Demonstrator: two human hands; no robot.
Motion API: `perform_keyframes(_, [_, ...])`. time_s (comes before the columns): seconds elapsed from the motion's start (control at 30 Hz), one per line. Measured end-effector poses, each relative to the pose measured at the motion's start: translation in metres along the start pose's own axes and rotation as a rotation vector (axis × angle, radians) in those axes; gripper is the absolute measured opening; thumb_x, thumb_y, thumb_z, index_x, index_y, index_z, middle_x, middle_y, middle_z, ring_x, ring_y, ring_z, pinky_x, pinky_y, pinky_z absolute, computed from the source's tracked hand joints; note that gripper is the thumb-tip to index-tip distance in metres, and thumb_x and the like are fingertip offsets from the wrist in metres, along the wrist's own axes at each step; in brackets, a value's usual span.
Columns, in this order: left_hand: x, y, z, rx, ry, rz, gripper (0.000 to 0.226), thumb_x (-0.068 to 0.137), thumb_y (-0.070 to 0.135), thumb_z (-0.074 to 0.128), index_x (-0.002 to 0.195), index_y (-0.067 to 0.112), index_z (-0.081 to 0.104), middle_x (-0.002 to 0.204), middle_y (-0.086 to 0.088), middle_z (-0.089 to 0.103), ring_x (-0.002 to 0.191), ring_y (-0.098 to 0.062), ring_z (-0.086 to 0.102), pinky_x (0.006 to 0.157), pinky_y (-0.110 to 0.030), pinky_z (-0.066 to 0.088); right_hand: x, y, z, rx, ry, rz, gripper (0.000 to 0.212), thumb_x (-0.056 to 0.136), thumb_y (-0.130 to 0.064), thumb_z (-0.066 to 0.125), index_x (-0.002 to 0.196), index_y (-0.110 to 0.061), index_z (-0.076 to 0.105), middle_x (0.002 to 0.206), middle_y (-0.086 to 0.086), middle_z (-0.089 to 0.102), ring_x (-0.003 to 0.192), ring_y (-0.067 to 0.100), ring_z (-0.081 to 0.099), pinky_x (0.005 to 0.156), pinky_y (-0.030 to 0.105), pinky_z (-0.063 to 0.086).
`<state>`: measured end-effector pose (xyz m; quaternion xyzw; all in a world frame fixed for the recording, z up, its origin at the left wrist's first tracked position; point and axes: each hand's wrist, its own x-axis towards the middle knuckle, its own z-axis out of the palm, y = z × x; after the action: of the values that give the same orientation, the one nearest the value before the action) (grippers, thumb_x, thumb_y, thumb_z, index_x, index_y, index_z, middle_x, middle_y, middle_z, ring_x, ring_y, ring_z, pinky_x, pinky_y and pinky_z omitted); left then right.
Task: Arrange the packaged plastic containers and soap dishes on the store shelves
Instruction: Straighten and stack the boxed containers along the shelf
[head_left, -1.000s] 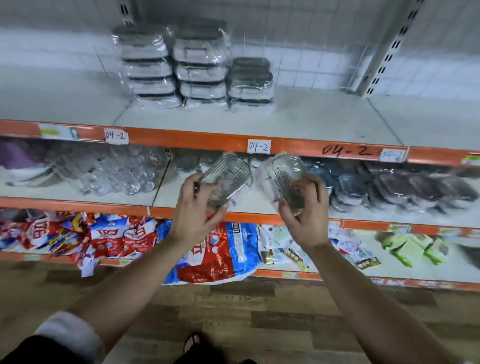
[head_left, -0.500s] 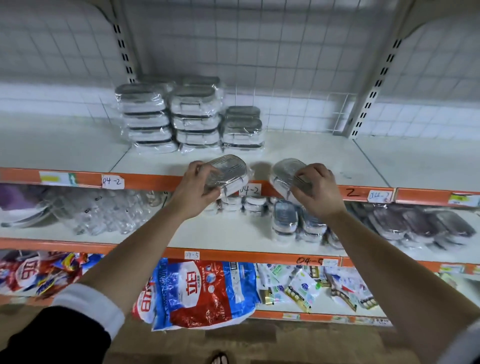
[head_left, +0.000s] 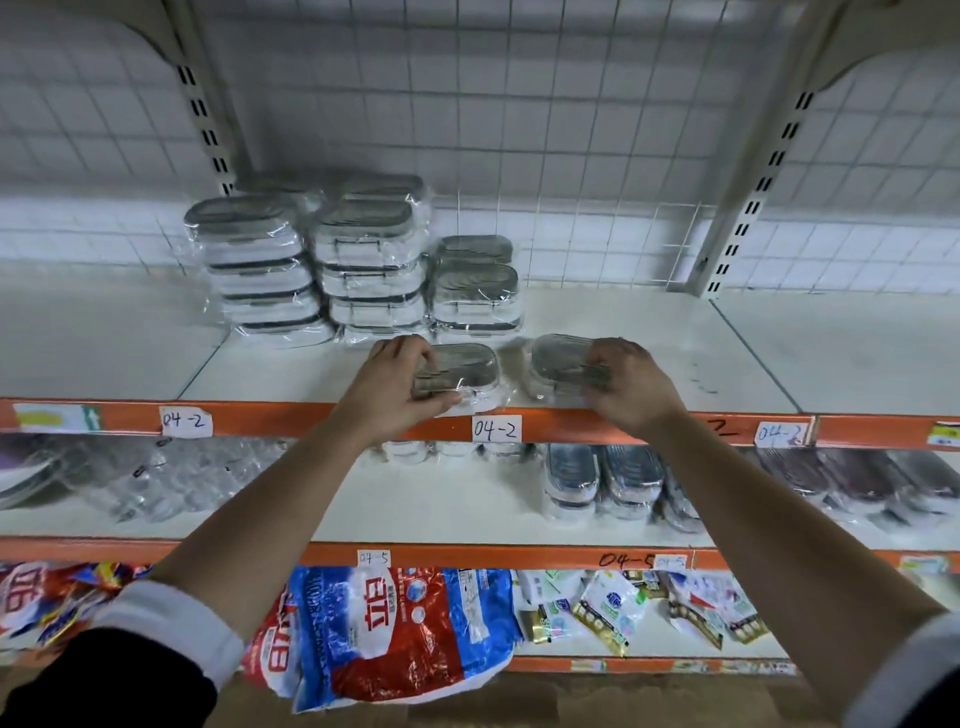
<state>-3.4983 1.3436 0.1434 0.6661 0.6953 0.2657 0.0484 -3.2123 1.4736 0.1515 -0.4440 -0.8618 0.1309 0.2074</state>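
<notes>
Best to set both down flat, then slide them back toward the stacks (head_left: 363, 260) at 11 o'clock, edges squared. The left hand (head_left: 395, 384) grips one wrapped soap dish (head_left: 467, 364) and the right hand (head_left: 628, 384) grips a second dish (head_left: 556, 353), both at the top shelf's (head_left: 649, 332) front edge. Through the film, nothing shows inside them.

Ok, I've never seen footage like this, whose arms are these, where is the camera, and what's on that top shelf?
No machine: these are a person's bare arms, filmed by a wide-angle camera on their head looking forward and down. On the white top shelf with the orange front edge stand stacks of plastic-wrapped clear containers with grey lids. The left hand holds one wrapped grey-lidded oval dish at the shelf's front; the right hand holds a second wrapped dish beside it.
</notes>
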Motion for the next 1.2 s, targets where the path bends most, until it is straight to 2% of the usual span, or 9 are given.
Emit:
perform_keyframes(0.1, [0.01, -0.002, 0.004, -0.023, 0.001, 0.019, 0.05, 0.079, 0.041, 0.074, 0.114, 0.017, 0.048, 0.114, 0.004, 0.049, 0.111, -0.019, 0.044, 0.083, -0.028, 0.035, 0.009, -0.001, 0.005, -0.009, 0.001, 0.072, 0.047, 0.073, -0.046, 0.077, 0.1, -0.017, 0.051, 0.109, 0.0, 0.055, 0.111, 0.022, 0.044, 0.08, 0.033, 0.04])
perform_keyframes(0.2, [0.018, -0.006, 0.008, 0.017, -0.002, 0.058, 0.055, 0.079, 0.044, 0.073, 0.121, 0.018, 0.049, 0.124, -0.003, 0.053, 0.116, -0.022, 0.046, 0.086, -0.028, 0.037, 0.019, 0.001, 0.005, -0.041, 0.057, 0.106, 0.054, 0.072, -0.05, 0.078, 0.103, -0.014, 0.052, 0.11, 0.007, 0.058, 0.111, 0.03, 0.044, 0.083, 0.037, 0.039])
perform_keyframes(0.33, [0.027, -0.011, 0.014, 0.001, 0.064, 0.097, 0.06, 0.077, 0.059, 0.07, 0.121, 0.021, 0.053, 0.122, -0.003, 0.053, 0.113, -0.02, 0.049, 0.091, -0.032, 0.041, 0.028, 0.0, -0.001, 0.064, 0.36, 0.124, 0.064, 0.07, -0.056, 0.075, 0.104, -0.006, 0.055, 0.109, 0.015, 0.056, 0.109, 0.035, 0.045, 0.088, 0.04, 0.039])
perform_keyframes(0.43, [0.03, -0.015, 0.02, -0.039, 0.106, 0.103, 0.063, 0.075, 0.065, 0.067, 0.118, 0.022, 0.055, 0.119, -0.001, 0.051, 0.111, -0.019, 0.049, 0.091, -0.035, 0.046, 0.052, -0.01, -0.008, 0.128, 0.454, 0.06, 0.065, 0.073, -0.058, 0.068, 0.105, -0.003, 0.057, 0.111, 0.017, 0.054, 0.108, 0.037, 0.048, 0.093, 0.045, 0.042])
perform_keyframes(0.6, [0.033, -0.023, 0.026, -0.087, 0.094, 0.129, 0.076, 0.068, 0.077, 0.063, 0.121, 0.023, 0.055, 0.123, 0.002, 0.048, 0.116, -0.017, 0.048, 0.099, -0.037, 0.044, 0.118, -0.043, -0.005, 0.129, 0.432, -0.077, 0.046, 0.075, -0.032, 0.081, 0.106, -0.003, 0.062, 0.117, 0.017, 0.053, 0.112, 0.036, 0.05, 0.1, 0.04, 0.04])
perform_keyframes(0.73, [0.035, -0.025, 0.027, -0.085, 0.106, 0.115, 0.074, 0.066, 0.074, 0.068, 0.121, 0.026, 0.054, 0.126, 0.004, 0.047, 0.117, -0.017, 0.048, 0.1, -0.035, 0.043, 0.166, -0.072, 0.003, 0.122, 0.389, -0.155, 0.046, 0.073, -0.031, 0.084, 0.105, -0.005, 0.064, 0.117, 0.015, 0.052, 0.112, 0.031, 0.051, 0.099, 0.033, 0.041])
perform_keyframes(0.87, [0.034, -0.025, 0.028, -0.066, 0.104, 0.123, 0.075, 0.068, 0.069, 0.07, 0.124, 0.022, 0.054, 0.128, 0.002, 0.047, 0.118, -0.019, 0.048, 0.099, -0.038, 0.045, 0.2, -0.086, 0.016, 0.035, 0.312, -0.208, 0.045, 0.073, -0.031, 0.084, 0.107, -0.009, 0.064, 0.12, 0.013, 0.051, 0.118, 0.027, 0.047, 0.098, 0.02, 0.033])
perform_keyframes(1.03, [0.035, -0.03, 0.029, -0.016, 0.104, 0.151, 0.071, 0.073, 0.069, 0.064, 0.124, 0.021, 0.054, 0.127, 0.002, 0.048, 0.117, -0.02, 0.049, 0.097, -0.04, 0.045, 0.222, -0.09, 0.026, 0.013, 0.236, -0.209, 0.027, 0.084, -0.022, 0.074, 0.108, -0.01, 0.069, 0.115, 0.011, 0.059, 0.116, 0.028, 0.05, 0.097, 0.03, 0.04])
perform_keyframes(1.2, [0.033, -0.031, 0.031, 0.036, 0.139, 0.15, 0.071, 0.073, 0.075, 0.055, 0.122, 0.023, 0.055, 0.128, 0.001, 0.05, 0.122, -0.021, 0.046, 0.102, -0.037, 0.036, 0.219, -0.09, 0.032, -0.18, 0.209, -0.115, 0.032, 0.098, -0.037, 0.051, 0.127, -0.029, 0.061, 0.129, -0.005, 0.061, 0.127, 0.028, 0.038, 0.097, 0.043, 0.036])
